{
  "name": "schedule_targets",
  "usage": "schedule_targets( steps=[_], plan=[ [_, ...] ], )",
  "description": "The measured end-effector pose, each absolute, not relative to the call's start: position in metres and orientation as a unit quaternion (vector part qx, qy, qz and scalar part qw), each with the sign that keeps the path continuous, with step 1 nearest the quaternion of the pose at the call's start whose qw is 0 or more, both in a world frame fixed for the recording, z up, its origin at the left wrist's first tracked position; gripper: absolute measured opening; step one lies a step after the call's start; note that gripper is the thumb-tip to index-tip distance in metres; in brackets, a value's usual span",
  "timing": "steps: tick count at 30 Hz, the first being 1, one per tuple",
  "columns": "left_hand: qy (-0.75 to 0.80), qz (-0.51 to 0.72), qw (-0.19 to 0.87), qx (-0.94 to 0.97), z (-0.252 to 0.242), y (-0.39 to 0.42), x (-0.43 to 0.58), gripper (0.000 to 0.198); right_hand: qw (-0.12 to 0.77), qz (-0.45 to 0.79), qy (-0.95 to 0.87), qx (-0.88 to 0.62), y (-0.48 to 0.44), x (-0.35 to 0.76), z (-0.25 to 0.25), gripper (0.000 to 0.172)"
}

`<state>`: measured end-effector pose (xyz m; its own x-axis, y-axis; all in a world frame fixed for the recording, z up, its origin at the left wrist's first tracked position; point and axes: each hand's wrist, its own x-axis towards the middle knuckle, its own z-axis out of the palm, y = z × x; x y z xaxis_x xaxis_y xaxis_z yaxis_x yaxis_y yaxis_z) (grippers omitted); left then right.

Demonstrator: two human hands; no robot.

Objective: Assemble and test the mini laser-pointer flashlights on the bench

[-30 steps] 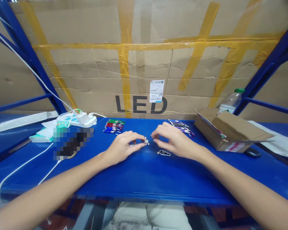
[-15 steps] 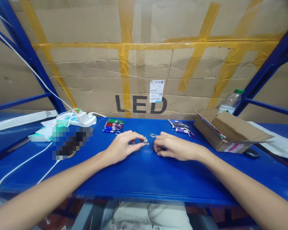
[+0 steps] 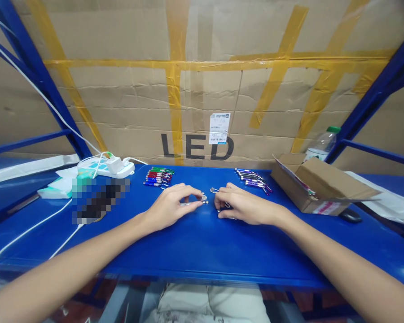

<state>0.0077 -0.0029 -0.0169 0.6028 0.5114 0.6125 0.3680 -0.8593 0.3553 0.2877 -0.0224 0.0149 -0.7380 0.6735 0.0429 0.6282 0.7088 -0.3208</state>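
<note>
Table point(image 3: 175, 253), blue, head view; two bare hands rest near its middle.

Left hand point(image 3: 168, 205): thumb and fingers point(image 3: 193, 192) parted in a curve, tips just beside a small cluster of discs point(image 3: 204, 198), silver. Discs lie between the two hands, nearer the left; whether the tips touch them, one cannot tell.

Right hand point(image 3: 244, 205): fingers curled inward and low over the table. Bits of bright metal show beneath them; whether they grip these, one cannot tell.

Clip point(image 3: 213, 190), silver, one: lies just beyond the right hand's knuckles, partly hidden by them.

Left row point(image 3: 156, 176): slim tubes with clips, green, red and blue, laid side by side beyond the left hand.

Right row point(image 3: 252, 180): similar tubes, dark and purple, laid beyond the right hand.

Box point(image 3: 291, 183), cardboard, flaps open, to the right of the right row. Mouse point(image 3: 350, 216), black, just beside the box. Bottle point(image 3: 323, 146), clear, green cap, behind the box. Sheet point(image 3: 388, 204), white, at far right.

Power strip point(image 3: 103, 168), white, at left, plug inserted; pack point(image 3: 54, 189), white and green, near it. Cable point(image 3: 22, 236), white, looping to the front edge. Dark item point(image 3: 103, 199), pixelated, beside the pack.

Backdrop: cardboard point(image 3: 121, 98), yellow-taped, printed "LED", with one label point(image 3: 219, 128).
</note>
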Motion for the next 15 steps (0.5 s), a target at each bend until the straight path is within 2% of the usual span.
schedule_targets(
  steps=[9, 15],
  plan=[
    [0.236, 0.364, 0.094, 0.896, -0.0149, -0.005, 0.0078, 0.015, 0.104, 0.12, -0.923, -0.35, -0.023, 0.2849, 0.0109, 0.005],
    [0.236, 0.371, 0.098, 0.893, -0.0147, -0.0049, 0.008, 0.016, 0.106, 0.103, -0.926, -0.349, -0.0243, 0.2801, 0.0073, 0.016]
  ],
)
